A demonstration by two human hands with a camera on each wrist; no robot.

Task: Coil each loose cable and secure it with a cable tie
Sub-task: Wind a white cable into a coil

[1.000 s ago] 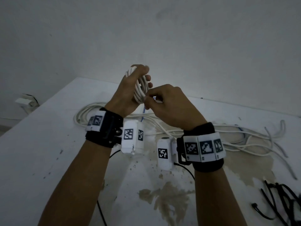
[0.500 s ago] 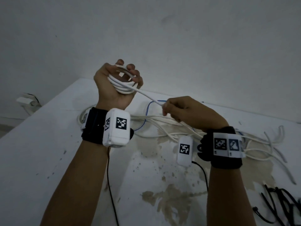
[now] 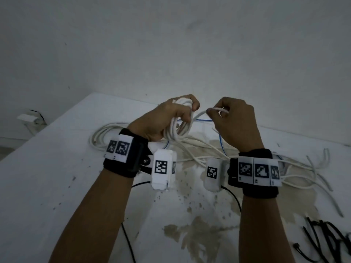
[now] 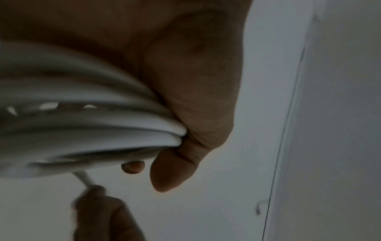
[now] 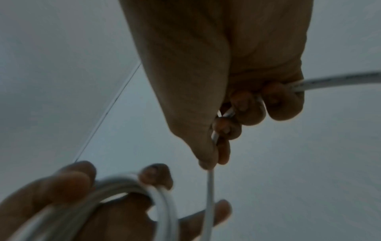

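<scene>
My left hand [image 3: 171,114] grips a coil of white cable [image 3: 180,126] held up above the white table [image 3: 47,177]; the loops [image 4: 92,127] fill the left wrist view, pressed under the thumb. My right hand [image 3: 231,120] sits just right of it, fingers curled round the free strand of the same white cable [image 3: 214,110]. In the right wrist view the strand [image 5: 209,195] runs from thumb and fingers down toward the coil [image 5: 160,200] in the left hand.
Several loose white cables [image 3: 209,149] and a thin blue cable [image 3: 221,141] lie tangled on the stained table behind my hands. A bunch of black cable ties [image 3: 330,242] lies at the front right. A white fitting [image 3: 30,118] sits off the table's left.
The left hand came down and turned so the coil hangs below its fingers. The right hand rose and moved in close to it, shortening the strand between them.
</scene>
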